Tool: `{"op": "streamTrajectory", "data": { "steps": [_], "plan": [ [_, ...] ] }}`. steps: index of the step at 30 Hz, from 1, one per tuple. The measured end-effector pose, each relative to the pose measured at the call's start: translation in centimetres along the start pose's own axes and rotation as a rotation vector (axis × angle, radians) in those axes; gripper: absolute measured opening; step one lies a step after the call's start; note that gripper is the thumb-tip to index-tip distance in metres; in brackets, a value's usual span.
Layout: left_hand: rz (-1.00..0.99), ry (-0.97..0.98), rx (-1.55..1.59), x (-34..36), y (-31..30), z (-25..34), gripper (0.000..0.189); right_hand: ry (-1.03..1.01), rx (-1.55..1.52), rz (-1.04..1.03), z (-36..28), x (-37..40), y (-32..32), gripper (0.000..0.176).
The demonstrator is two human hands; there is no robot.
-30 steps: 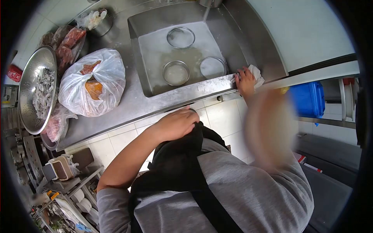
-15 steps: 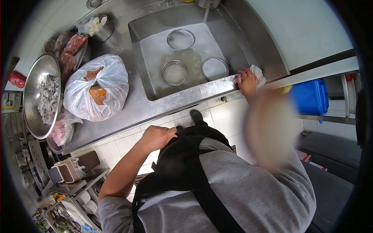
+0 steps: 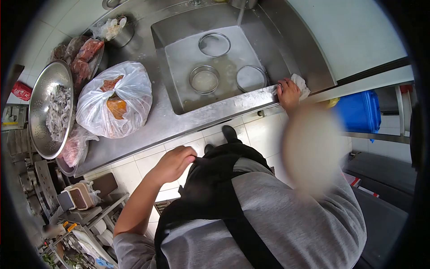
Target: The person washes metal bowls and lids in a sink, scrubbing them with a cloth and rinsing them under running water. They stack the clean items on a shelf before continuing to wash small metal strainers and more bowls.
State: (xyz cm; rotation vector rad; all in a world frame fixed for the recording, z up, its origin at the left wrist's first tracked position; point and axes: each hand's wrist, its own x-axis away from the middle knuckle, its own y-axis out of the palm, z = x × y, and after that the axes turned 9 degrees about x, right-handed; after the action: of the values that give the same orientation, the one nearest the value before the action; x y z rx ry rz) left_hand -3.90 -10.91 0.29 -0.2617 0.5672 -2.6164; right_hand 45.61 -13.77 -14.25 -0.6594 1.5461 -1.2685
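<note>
My left hand (image 3: 174, 164) is closed at the front of my body, with thumb and fingers pinching the edge of a black apron (image 3: 204, 179). My right hand (image 3: 288, 93) rests on the front rim of a steel sink (image 3: 233, 99), fingers apart and bent over it. A crumpled white cloth (image 3: 301, 86) lies against that hand's right side. In the sink's cloudy water are round metal-rimmed pieces: one at the back (image 3: 214, 44), one at the front (image 3: 204, 80) and one near the right wall (image 3: 251, 79). A thin stream runs in from the top.
Left of the sink stand a knotted clear bag (image 3: 130, 114) with orange-brown contents, a steel colander (image 3: 38, 107) holding greyish pieces, and bagged red meat (image 3: 89, 49). A blue bin (image 3: 358, 112) is at the right. A shelf with containers (image 3: 80, 197) stands lower left.
My left hand has moved slightly left and down, its fingers now showing a pinch on the apron edge. My right hand stays on the sink rim. The view has shifted slightly.
</note>
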Motion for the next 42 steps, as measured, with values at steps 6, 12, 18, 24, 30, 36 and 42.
{"op": "streamTrajectory", "data": {
  "steps": [6,12,18,24,30,36,42],
  "plan": [
    [-0.281,-0.222,0.196,4.3,-3.0,4.6,0.009,0.01,-0.001,-0.006,-0.1,0.1,-0.2,0.027],
    [-0.234,-0.22,0.373,6.9,-2.3,5.1,0.015,0.027,0.01,-0.009,-0.3,0.0,0.1,0.028],
    [-0.205,-0.192,0.343,8.3,-2.2,6.5,0.021,0.004,0.016,0.0,0.7,-0.1,1.5,0.026],
    [-0.226,-0.324,-0.137,8.1,-1.9,7.5,0.021,-0.051,0.047,0.025,0.5,0.0,1.3,0.026],
    [-0.082,-0.29,-0.427,7.4,-0.7,8.8,0.029,0.037,0.016,-0.033,-0.4,0.0,-0.3,0.026],
    [-0.087,-0.143,-0.784,6.8,-0.8,7.2,0.038,0.046,0.002,-0.028,-0.5,0.0,-0.3,0.026],
    [-0.08,-0.176,-0.935,6.0,-0.4,6.1,0.035,0.073,-0.01,-0.04,-0.8,-0.1,-1.2,0.026]
  ]
}}
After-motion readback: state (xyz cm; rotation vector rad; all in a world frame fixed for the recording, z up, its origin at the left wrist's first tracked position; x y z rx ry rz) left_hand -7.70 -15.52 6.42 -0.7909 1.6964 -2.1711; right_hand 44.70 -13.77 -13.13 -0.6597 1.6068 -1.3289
